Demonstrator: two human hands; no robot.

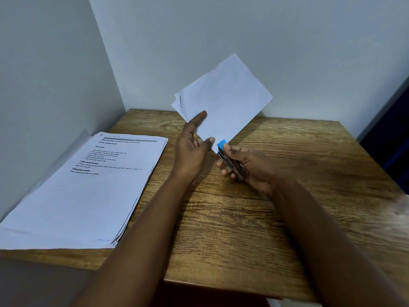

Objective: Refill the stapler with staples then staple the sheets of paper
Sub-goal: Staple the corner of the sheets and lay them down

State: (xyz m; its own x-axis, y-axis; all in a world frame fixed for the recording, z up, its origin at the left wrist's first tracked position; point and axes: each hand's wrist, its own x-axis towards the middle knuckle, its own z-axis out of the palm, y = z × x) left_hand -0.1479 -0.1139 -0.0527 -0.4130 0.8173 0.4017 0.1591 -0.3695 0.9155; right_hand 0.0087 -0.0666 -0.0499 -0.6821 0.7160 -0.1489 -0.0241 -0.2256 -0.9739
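1. Wooden table point(254, 218), set in a corner of grey walls.
2. Printed paper stack point(84, 191) lies flat at the table's left.
3. Blank sheets point(223, 100) held tilted above the table; left hand point(192, 149) pinches their lower edge, thumb on top.
4. Right hand point(247, 165) grips blue-tipped stapler point(230, 160), its tip at the sheets' bottom corner.

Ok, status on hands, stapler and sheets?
Left hand holds loose white sheets aloft. Right hand grips blue-tipped metal stapler, nose on their lower corner. Nothing in the way.
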